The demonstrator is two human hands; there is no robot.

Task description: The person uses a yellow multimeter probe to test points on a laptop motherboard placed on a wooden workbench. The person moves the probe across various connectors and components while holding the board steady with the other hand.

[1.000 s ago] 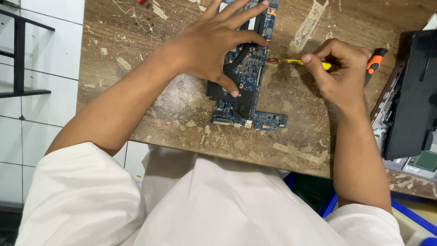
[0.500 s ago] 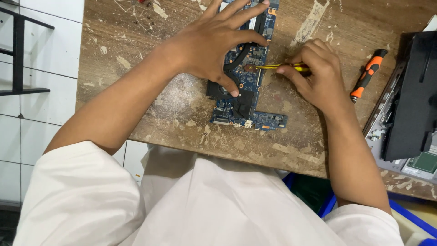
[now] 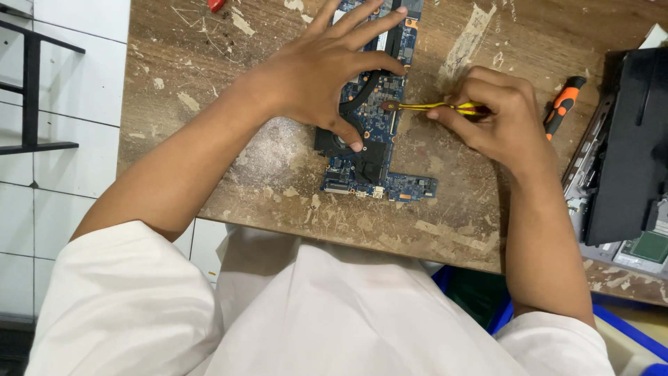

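Note:
A blue laptop circuit board (image 3: 390, 184) with a black fan and a copper heat pipe lies on the worn wooden table (image 3: 209, 83). My left hand (image 3: 327, 69) lies spread on the board, thumb on the fan area and fingers across its upper part. My right hand (image 3: 501, 118) pinches a thin yellow-handled tool (image 3: 431, 106). The tool lies nearly level and points left, and its tip touches the board's right edge near the heat pipe.
An orange and black screwdriver (image 3: 562, 106) lies just right of my right hand. An opened dark laptop chassis (image 3: 626, 153) sits at the table's right edge. A blue bin (image 3: 626, 334) stands below it, and a black metal rack (image 3: 31, 90) at far left over white tiles.
My right hand has moved left with the yellow tool, bringing its tip onto the board's edge and uncovering the orange screwdriver. My left hand has stayed on the board.

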